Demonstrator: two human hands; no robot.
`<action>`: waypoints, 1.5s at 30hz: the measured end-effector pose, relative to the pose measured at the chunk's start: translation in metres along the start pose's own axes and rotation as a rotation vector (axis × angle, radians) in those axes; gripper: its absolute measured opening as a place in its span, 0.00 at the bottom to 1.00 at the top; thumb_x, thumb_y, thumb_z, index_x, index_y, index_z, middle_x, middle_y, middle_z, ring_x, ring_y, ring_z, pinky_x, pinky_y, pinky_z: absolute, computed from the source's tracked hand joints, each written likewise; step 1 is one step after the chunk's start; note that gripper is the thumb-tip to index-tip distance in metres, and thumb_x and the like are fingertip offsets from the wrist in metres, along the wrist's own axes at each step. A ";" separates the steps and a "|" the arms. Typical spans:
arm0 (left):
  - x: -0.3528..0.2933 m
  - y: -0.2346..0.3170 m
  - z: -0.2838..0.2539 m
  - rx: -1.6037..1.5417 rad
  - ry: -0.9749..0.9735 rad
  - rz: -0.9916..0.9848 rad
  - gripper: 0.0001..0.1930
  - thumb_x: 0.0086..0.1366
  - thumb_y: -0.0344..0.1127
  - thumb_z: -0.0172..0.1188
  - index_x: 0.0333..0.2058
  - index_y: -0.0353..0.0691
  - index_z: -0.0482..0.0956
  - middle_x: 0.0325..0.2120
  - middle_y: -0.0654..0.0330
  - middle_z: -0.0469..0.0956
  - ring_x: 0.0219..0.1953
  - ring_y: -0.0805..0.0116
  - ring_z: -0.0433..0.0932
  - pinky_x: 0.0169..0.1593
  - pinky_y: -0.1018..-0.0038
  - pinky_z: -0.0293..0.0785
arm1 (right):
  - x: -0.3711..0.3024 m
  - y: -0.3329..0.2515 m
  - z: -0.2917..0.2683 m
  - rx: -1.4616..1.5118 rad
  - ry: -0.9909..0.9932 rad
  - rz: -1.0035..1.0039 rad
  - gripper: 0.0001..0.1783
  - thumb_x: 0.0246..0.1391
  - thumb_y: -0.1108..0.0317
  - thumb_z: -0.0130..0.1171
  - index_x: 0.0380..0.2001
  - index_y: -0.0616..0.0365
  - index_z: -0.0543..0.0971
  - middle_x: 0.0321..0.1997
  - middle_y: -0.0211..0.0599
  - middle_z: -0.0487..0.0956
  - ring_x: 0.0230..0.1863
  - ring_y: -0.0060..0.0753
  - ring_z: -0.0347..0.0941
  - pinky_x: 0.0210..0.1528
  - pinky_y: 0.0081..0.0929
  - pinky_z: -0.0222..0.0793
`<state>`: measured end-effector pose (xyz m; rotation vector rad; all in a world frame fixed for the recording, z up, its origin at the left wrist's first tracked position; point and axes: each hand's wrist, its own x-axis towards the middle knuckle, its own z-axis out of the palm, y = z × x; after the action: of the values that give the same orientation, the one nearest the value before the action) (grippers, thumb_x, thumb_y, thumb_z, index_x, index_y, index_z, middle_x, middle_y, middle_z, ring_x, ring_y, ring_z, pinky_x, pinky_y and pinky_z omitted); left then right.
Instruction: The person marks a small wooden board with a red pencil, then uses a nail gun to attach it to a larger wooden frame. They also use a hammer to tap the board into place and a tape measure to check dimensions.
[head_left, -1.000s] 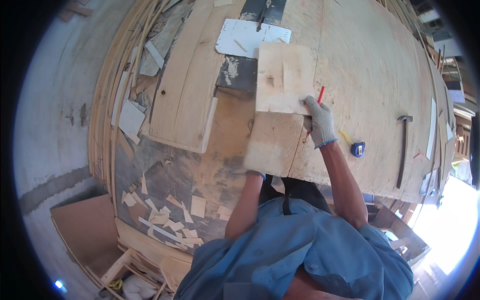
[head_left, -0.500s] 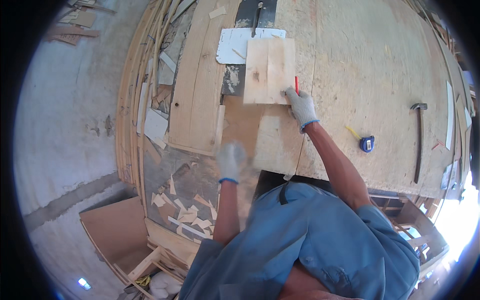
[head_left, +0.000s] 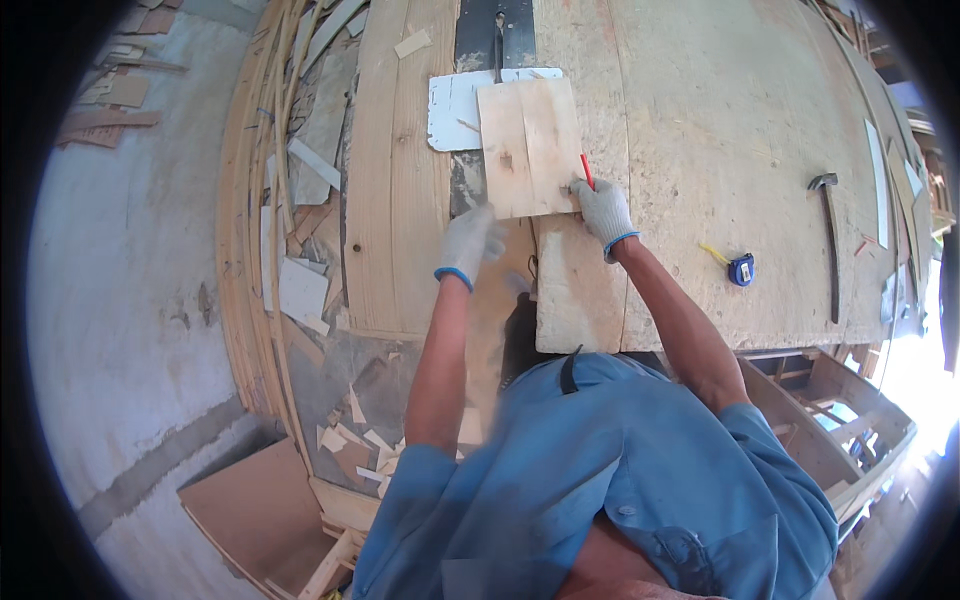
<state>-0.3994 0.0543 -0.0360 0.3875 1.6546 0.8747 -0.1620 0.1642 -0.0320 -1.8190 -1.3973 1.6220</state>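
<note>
A pale rectangular wooden board (head_left: 528,145) lies partly over a white plate (head_left: 452,112) on the workbench. My right hand (head_left: 604,208), in a white knit glove with a blue cuff, grips the board's lower right corner. A red pencil (head_left: 587,171) sticks up from the same hand, between its fingers. At the board's lower left corner is my left hand (head_left: 470,243), gloved alike. Its fingers are smeared by motion, so whether they touch the board cannot be made out.
A blue tape measure (head_left: 740,270) with its yellow end out and a hammer (head_left: 830,245) lie on the right of the bench. Long wood strips (head_left: 245,200) run along the left side. Wood offcuts (head_left: 350,445) are heaped at lower left. Below the board, the bench has a gap.
My left hand has moved up and away from me, from low beside the bench gap to the board's near left corner. My right hand stays at the board's right corner with the pencil.
</note>
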 end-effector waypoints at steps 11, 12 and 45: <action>0.027 0.010 -0.011 -0.035 -0.111 -0.019 0.12 0.75 0.43 0.60 0.39 0.40 0.77 0.24 0.56 0.81 0.15 0.74 0.72 0.17 0.73 0.62 | 0.006 -0.003 0.013 -0.046 0.094 -0.007 0.24 0.65 0.51 0.60 0.40 0.64 0.88 0.22 0.41 0.82 0.25 0.35 0.83 0.32 0.37 0.77; 0.028 0.010 -0.013 -0.040 -0.111 -0.011 0.11 0.75 0.42 0.60 0.39 0.40 0.77 0.24 0.56 0.81 0.14 0.74 0.72 0.17 0.73 0.62 | 0.006 -0.004 0.015 -0.031 0.088 -0.013 0.24 0.65 0.50 0.60 0.39 0.64 0.88 0.22 0.42 0.82 0.25 0.35 0.83 0.32 0.37 0.77; 0.034 0.028 -0.026 0.155 -0.152 0.021 0.17 0.75 0.47 0.57 0.39 0.36 0.81 0.25 0.57 0.83 0.17 0.70 0.77 0.21 0.70 0.72 | 0.018 -0.004 0.023 0.019 0.099 0.008 0.22 0.67 0.52 0.60 0.39 0.63 0.88 0.20 0.31 0.76 0.20 0.26 0.74 0.24 0.30 0.67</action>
<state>-0.4386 0.0867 -0.0380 0.5662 1.5836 0.7163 -0.1869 0.1728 -0.0461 -1.8693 -1.3291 1.5223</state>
